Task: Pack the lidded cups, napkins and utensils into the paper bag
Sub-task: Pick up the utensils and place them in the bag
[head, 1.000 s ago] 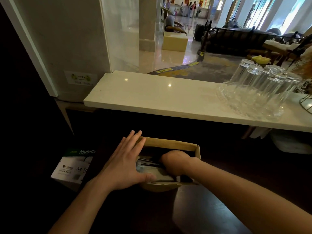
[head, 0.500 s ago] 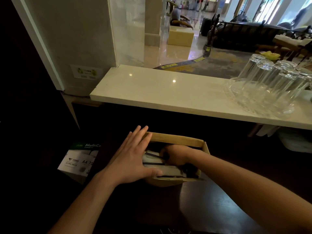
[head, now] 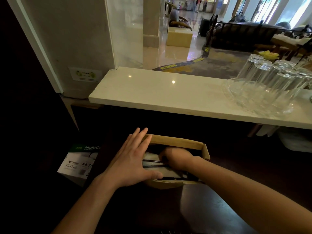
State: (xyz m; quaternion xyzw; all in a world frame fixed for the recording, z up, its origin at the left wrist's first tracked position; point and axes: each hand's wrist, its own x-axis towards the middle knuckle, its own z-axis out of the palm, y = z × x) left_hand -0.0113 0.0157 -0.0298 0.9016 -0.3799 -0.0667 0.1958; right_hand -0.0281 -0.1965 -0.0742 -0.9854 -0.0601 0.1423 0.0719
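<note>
Moved: little since the earlier frame; my right hand (head: 175, 159) sits a touch deeper in the bag (head: 177, 142).
Left hand (head: 130, 164): flat, fingers spread, bracing the bag's left wall.
Right hand: curled inside over black utensils (head: 152, 163); grip unclear.
Bag: upright on the dark desk (head: 211, 208).
Progress: utensils and something pale inside; cups unseen, so I judge it late-stage.

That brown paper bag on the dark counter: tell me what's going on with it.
A person is packing the open brown paper bag, which stands on the dark wooden counter. The left hand lies flat and open against the bag's left side, steadying it. The right hand is curled down inside the bag's mouth among thin black utensils and pale paper napkins; what it grips is hidden. No cups are visible. Upturned clear drinking glasses sit untouched on the white stone ledge.
</note>
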